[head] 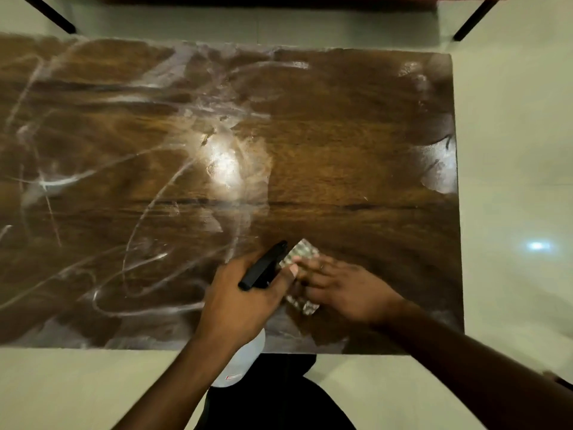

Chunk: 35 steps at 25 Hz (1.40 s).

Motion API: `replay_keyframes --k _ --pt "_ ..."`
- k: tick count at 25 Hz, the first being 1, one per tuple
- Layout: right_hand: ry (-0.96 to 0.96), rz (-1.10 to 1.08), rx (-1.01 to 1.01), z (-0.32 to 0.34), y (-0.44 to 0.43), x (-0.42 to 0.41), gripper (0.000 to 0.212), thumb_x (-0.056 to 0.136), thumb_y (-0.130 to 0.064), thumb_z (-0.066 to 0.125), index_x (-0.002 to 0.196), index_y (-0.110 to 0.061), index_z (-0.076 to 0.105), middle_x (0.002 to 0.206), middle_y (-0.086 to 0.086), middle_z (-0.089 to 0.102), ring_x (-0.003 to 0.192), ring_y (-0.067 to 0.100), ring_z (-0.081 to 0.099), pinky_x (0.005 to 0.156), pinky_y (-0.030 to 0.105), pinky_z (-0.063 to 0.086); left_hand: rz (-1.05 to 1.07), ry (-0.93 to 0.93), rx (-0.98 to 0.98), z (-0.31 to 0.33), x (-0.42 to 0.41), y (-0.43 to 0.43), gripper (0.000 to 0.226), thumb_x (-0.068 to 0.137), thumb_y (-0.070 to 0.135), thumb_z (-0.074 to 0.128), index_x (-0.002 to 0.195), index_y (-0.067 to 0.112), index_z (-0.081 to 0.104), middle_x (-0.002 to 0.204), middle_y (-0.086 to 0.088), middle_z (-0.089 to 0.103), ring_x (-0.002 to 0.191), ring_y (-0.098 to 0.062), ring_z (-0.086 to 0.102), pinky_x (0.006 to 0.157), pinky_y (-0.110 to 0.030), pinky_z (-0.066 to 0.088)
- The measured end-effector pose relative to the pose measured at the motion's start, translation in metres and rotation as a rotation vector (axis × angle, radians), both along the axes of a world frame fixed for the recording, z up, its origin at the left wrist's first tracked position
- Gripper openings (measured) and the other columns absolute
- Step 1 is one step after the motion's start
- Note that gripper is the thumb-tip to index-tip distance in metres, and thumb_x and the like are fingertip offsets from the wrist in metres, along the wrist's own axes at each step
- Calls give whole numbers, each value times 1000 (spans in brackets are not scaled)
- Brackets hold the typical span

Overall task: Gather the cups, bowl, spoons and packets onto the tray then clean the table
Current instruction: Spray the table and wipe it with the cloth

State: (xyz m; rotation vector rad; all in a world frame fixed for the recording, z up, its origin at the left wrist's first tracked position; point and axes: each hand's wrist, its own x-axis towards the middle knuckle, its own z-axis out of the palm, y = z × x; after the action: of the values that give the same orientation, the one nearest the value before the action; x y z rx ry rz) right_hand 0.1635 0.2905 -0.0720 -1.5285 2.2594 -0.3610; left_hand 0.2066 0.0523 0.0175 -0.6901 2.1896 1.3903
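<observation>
Table (341,125) seen from above, dark wood grain, streaked with pale wet smears and arcs across the left and centre; the right part looks drier and duller. No cups, bowl, spoons, packets or tray in view, so the gathering looks done and this is the cleaning stage. Left hand (245,301) closed around the black trigger head of a spray bottle (263,268), nozzle aimed away from the person and a little to the right; the bottle's white body (245,361) hangs below the wrist, past the near table edge. Its long axis runs from near-left up to far-right. Right hand (344,290) lies flat, fingers spread and only loosely curled, pressing a checked cloth (302,252) onto the table near the near edge, right of centre. It pins the cloth rather than gripping it. The cloth is folded into a strip, long axis roughly front to back, tilted slightly; one end shows beyond the fingertips, the other below the palm. Both hands are blurred. Risks, as judged: the nozzle sits just beside the cloth hand, so a squeeze may wet the hand instead of the wood; the flat hold may let the cloth slip or unfold on the slick surface; smears at far left may be missed.
</observation>
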Motion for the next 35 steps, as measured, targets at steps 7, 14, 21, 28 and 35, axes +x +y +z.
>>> replay_keyframes --k 7,14,21,28,35 --pt "-112 -1137 -31 4 -42 62 74 93 -4 44 165 -21 40 177 4 28 166 28 14 133 50 24 59 26 -23 1 81 18 34 89 54 80 64 38 63 49 6 49 46 -11 50 49 -18 35" --pt "-75 -543 -18 -11 47 141 71 99 -14 49 166 -33 36 176 -8 28 167 18 12 129 52 30 39 36 0 -5 136 8 27 91 47 80 84 21 74 66 5 68 52 -13 55 60 -36 48" --pt "-120 -944 -71 -1 -52 222 72 97 -14 42 168 -29 32 178 -3 23 168 19 6 133 47 23 39 20 -35 -13 148 13 40 91 47 78 63 28 56 52 7 49 50 -12 45 54 -29 36" --pt "-59 -920 -53 -8 37 195 68 97 -4 48 162 -25 46 176 -11 27 167 20 15 126 59 36 136 48 5 -11 149 -15 27 89 50 82 72 33 69 63 15 65 62 -10 64 59 -24 45" --pt "-197 -706 -29 0 -123 203 63 99 -11 47 161 -15 47 174 6 33 166 30 19 132 55 25 145 36 -42 -15 165 -56 29 85 59 77 81 30 73 62 7 67 55 -12 60 58 -36 50"
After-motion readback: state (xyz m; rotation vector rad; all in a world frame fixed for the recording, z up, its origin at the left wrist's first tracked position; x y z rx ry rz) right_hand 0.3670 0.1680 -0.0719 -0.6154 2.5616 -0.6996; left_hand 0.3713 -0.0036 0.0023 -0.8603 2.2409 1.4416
